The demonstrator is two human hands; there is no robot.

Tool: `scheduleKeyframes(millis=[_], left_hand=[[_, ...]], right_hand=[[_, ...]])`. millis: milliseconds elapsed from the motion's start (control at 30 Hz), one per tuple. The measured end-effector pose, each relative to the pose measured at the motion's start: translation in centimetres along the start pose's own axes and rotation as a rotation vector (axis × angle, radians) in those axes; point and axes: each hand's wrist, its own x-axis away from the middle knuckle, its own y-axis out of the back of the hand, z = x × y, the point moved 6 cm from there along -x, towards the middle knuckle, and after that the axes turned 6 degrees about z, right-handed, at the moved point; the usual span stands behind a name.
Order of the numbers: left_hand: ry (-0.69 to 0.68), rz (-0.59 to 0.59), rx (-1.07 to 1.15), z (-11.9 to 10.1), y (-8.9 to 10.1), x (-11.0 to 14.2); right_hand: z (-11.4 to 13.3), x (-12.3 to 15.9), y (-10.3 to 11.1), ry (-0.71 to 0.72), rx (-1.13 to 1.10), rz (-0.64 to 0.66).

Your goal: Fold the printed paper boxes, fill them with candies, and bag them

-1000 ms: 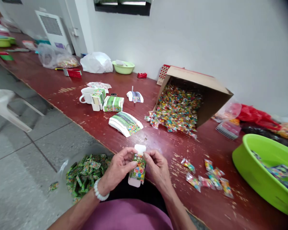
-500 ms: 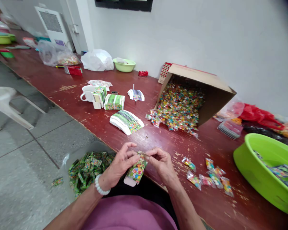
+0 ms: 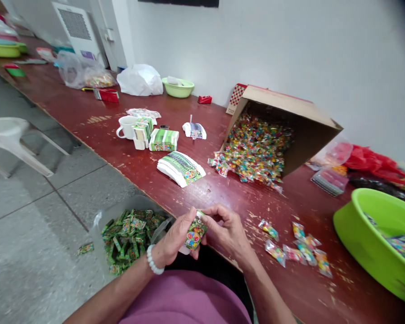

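Observation:
A small green printed candy box (image 3: 195, 234) is held over the table's front edge, between both hands. My left hand (image 3: 176, 236) wraps around its side, with a pale bead bracelet at the wrist. At the top end of the box, my right hand (image 3: 224, 225) pinches the flap between thumb and fingers. On the table ahead lies a fanned stack of flat green cartons (image 3: 181, 168). Several wrapped candies (image 3: 294, 254) are scattered to the right of my right hand. Below my left arm, a clear bag (image 3: 130, 240) holds many green boxes.
A tipped cardboard box (image 3: 290, 103) spills wrapped candies (image 3: 256, 148) onto the table. At right stands a green basin (image 3: 354, 229). Bundled green cartons (image 3: 164, 140) sit beside a white mug (image 3: 126, 127). One green box (image 3: 86, 248) lies on the floor; a white stool (image 3: 13, 135) stands at left.
My left hand has closed around the candy box, which was held by its top between the fingertips. My right hand stays at the top flap. The view has shifted slightly.

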Motion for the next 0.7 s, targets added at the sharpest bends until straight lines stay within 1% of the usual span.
scheduleKeyframes(millis=[67,167,233,300,400,500,567,700], left_hand=[[-0.017,-0.008,-0.08,-0.3,0.0,0.1],[-0.033,-0.01,-0.167,-0.5,0.3,0.2],[-0.039,-0.006,-0.194,-0.4,0.7,0.3],[-0.038,-0.003,-0.19,-0.3,1.0,0.3],[-0.025,0.003,-0.126,0.0,1.1,0.3],[0.013,0.021,-0.026,0.5,1.0,0.1],[0.045,0.034,0.044,1.1,0.8,0.1],[0.063,0.067,0.166,1.7,0.4,-0.1]], right_hand=[[0.5,-0.3,-0.2,-0.018,-0.077,0.004],[1.0,-0.7,-0.4,-0.041,-0.211,-0.049],[1.1,-0.8,-0.4,-0.047,-0.235,-0.074],[1.0,-0.8,-0.4,-0.041,-0.207,-0.071],[0.4,-0.5,-0.4,-0.008,-0.143,-0.015],[-0.4,-0.2,-0.7,0.0,-0.125,0.05],[-1.0,0.1,-0.9,0.001,-0.114,0.039],[-1.6,0.5,-1.1,0.025,-0.086,-0.044]])
